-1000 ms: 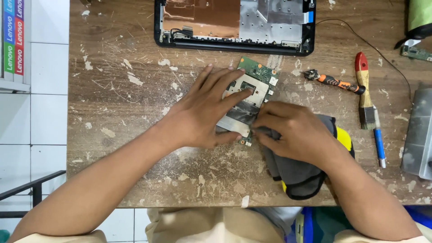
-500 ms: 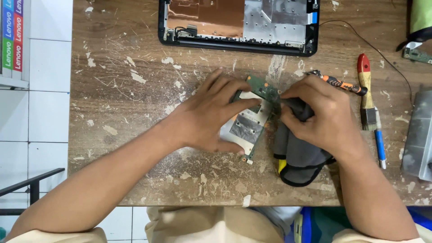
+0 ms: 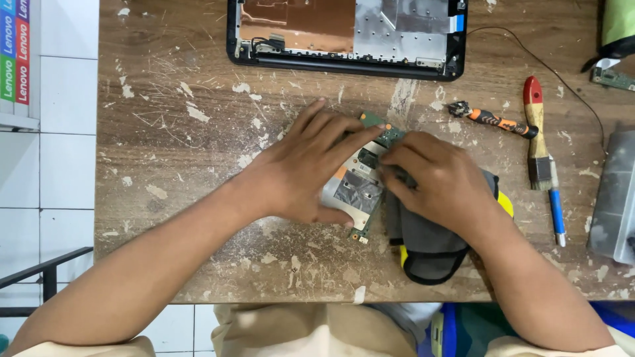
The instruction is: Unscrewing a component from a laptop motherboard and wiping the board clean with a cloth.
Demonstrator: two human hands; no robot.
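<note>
- Wooden counter point(image 3: 198, 165), brown and flecked with pale chipped patches, carries everything; white tiled floor shows along its left side.
- Black laptop base point(image 3: 344, 66) lies open at the far edge of the counter, with a copper-coloured sheet on its left half and grey foil on its right.
- Grey pouch point(image 3: 430, 244) with black trim and a yellow edge lies near the front of the counter, partly under the right hand and just right of the circuit board.
- Left hand point(image 3: 311, 165) lies flat on the circuit board, fingers spread apart and pointing to the far right, thumb pressed at the board's near edge; it pins the board down rather than gripping it.
- Right hand point(image 3: 440, 178) rests over the pouch, its fingers drawn together at the board's right edge; whether they pinch anything there cannot be told.
- Green circuit board point(image 3: 360, 195) sits mid-counter between the two hands, tilted, with a grey metal shield on its face, mostly covered by the left hand.
- Paintbrush point(image 3: 536, 132) with a red-tipped wooden handle lies to the right, well apart from the hands.
- Blue pen point(image 3: 557, 215) lies just below the brush.
- Orange-and-black screwdriver point(image 3: 493, 120) lies just left of the brush.
</note>
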